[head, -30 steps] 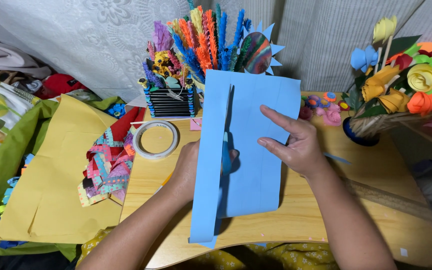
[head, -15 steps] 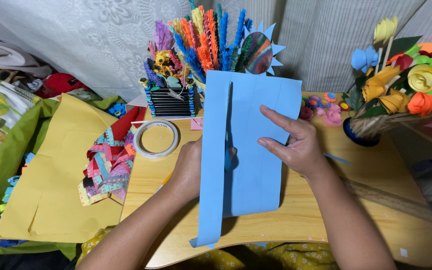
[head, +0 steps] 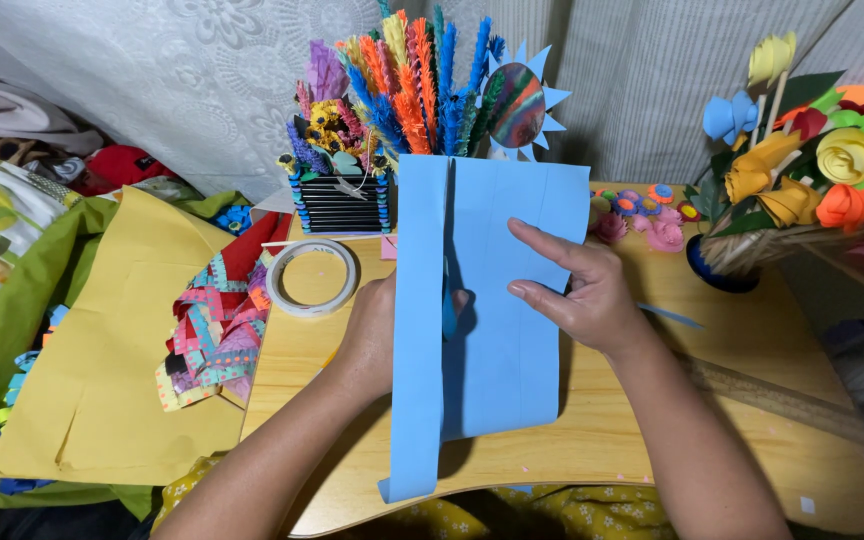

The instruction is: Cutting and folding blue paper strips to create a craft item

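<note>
The blue paper sheet (head: 512,330) is held up over the wooden table (head: 652,440), between the two hands. The right hand (head: 577,290) lies flat on the front of the sheet; its fingers (head: 542,245) are stretched out and point to the left, pressing on the paper, and the thumb is not visible, so I cannot tell if it grips the sheet from behind. The left hand (head: 377,335) is at the left side of the sheet and mostly behind it. A long narrow strip (head: 419,330) of the same blue paper hangs in front of this hand, separated from the wide part by a straight cut from the top edge down. One fingertip (head: 460,298) of the left hand shows in the gap of the cut; whether this hand is clenched around something I cannot tell.

Just left of the left hand a roll of tape (head: 312,276) lies on the table. Further left are coloured paper scraps (head: 214,330) on a yellow sheet (head: 102,370). Beyond the fingers, behind the top of the sheet, stands a black holder with colourful paper plumes (head: 402,90). To the right of the right hand stands a bouquet of paper flowers (head: 812,170).
</note>
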